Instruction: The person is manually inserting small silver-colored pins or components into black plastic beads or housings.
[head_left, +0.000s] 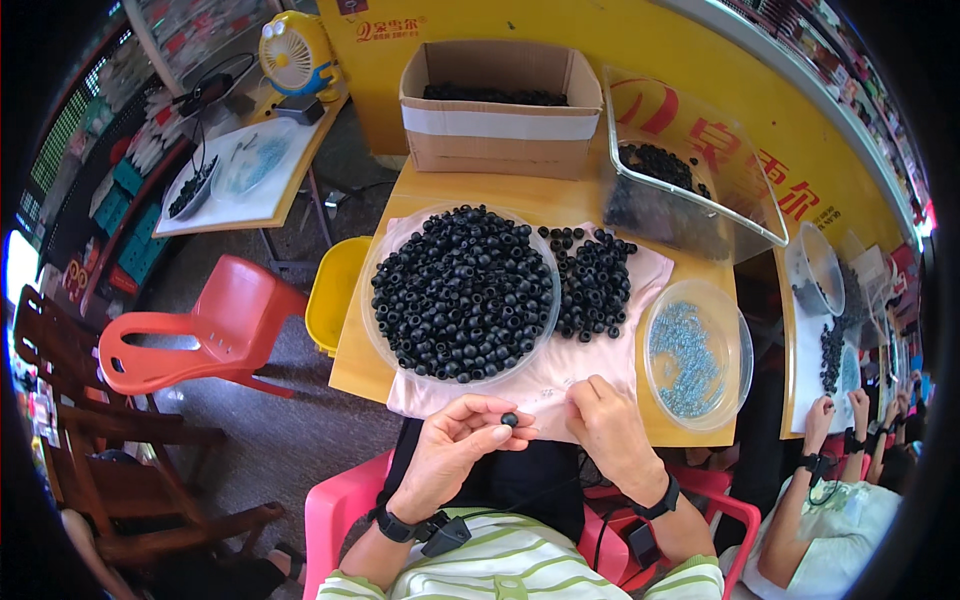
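Note:
My left hand (462,442) pinches one round black bead (510,419) between thumb and fingers, just above the front edge of the pink cloth (650,275). To its right, my right hand (607,428) is closed, fingertips together; whatever it may hold is too small to make out. The two hands are a short gap apart. Beyond them stands a wide clear basin (366,318) heaped with black beads that have holes. More loose black beads (592,285) lie piled on the cloth beside it. A clear round tub (741,365) with small light-blue pieces sits right of my right hand.
An open cardboard box (500,150) and a clear plastic bin (700,215) with black beads stand at the table's back. Left are a yellow bin (336,295), a red chair (235,320) and a side table with a fan (292,55). Another person (815,530) works at right.

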